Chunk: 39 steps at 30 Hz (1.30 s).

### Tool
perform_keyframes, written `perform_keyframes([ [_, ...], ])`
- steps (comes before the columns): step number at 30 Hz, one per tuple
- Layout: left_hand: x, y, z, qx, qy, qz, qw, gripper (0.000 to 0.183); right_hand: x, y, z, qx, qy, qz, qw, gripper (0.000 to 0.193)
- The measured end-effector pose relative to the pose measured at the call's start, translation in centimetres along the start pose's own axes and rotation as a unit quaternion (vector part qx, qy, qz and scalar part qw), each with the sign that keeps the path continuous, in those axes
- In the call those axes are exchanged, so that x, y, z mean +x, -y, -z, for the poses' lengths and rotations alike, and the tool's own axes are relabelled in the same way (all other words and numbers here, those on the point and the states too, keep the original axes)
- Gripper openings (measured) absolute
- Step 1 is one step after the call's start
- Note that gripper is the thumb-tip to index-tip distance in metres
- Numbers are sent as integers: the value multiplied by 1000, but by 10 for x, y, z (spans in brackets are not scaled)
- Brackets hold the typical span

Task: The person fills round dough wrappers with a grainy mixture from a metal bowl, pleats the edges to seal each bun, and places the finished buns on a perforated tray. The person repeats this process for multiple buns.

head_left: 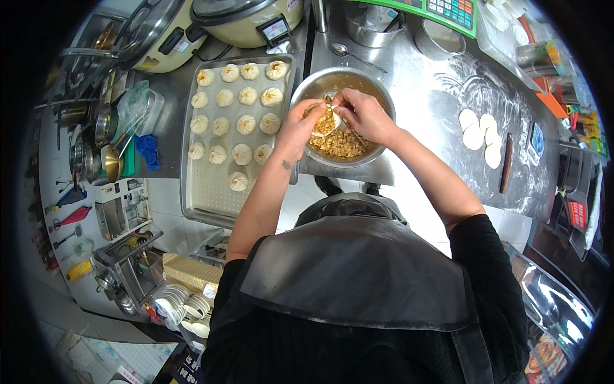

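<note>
Over a metal mixing bowl point(391, 105) of chopped brown filling point(345, 147), my left hand point(298, 128) cups a bun wrapper point(325, 123) heaped with filling. My right hand point(369, 116) comes in from the other side, its fingers closed on the wrapper's edge. Part of the dough is hidden behind the fingers. Left of the bowl lies a metal tray point(217, 185) with rows of pleated buns point(245, 125); my left wrist is close to its right side. Several flat dough rounds point(473, 136) lie on the floured steel counter point(441, 153) at the right.
A short rolling pin point(506, 163) lies right of the rounds, beside a small blue-screened device point(536, 142). Behind the bowl are a spoon point(358, 57), a metal pot point(374, 37), a floury container point(440, 41) and a green scale point(441, 11). Large cookers point(246, 22) stand behind the tray.
</note>
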State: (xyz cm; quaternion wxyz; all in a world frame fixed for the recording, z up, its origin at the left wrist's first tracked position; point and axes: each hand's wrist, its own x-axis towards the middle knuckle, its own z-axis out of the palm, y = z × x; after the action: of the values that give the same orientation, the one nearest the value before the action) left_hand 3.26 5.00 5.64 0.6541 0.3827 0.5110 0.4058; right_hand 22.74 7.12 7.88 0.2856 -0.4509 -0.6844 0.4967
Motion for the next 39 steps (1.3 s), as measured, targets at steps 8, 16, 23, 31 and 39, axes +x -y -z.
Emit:
perform_keyframes([
  [8,7,12,-3,182,0,-55,982,28,4,-7,-1,-170,-46,168,970,9],
  [16,15,-8,-4,261,52,-38,963,32,2,2,0,1,-4,-8,1000,10],
  [23,2,-3,0,-275,61,95,955,40,-3,-6,9,94,-27,-66,993,12],
  [31,0,16,-17,-221,72,73,970,31,-2,-12,6,-8,-15,-64,998,17],
  [39,7,12,-20,-144,48,93,984,29,-3,-12,2,-147,-70,122,979,18],
])
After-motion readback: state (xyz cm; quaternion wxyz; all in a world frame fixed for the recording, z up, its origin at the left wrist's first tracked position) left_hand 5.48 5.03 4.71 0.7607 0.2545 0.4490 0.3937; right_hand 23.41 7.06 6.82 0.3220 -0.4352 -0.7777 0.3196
